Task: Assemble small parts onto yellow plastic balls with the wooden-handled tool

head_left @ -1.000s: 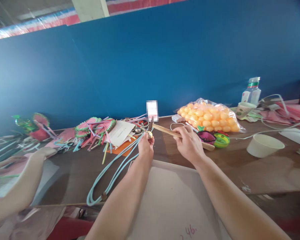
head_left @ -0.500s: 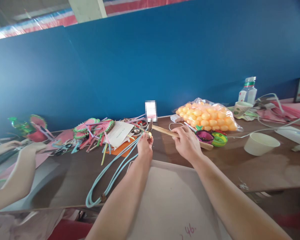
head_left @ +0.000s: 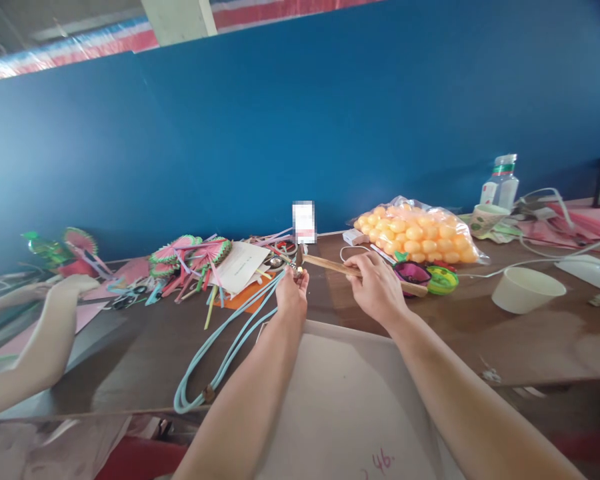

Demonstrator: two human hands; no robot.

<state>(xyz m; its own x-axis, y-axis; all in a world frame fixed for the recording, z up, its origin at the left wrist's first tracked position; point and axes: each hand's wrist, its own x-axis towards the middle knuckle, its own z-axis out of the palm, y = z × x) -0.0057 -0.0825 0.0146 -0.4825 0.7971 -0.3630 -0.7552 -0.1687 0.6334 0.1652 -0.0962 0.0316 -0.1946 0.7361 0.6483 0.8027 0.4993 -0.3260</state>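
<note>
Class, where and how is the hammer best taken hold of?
Probably by its wooden handle, coming from the near right: the handle is long and slim and slants that way, away from the dark head at the left.

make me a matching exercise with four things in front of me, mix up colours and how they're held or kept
1. hammer
2. cord
3. balls
4. bottle

A. yellow-orange, inside a see-through bag
B. standing, green at the neck
C. gripped by the right hand
D. light blue, looped

Pairs: 1-C, 2-D, 3-A, 4-B
</note>
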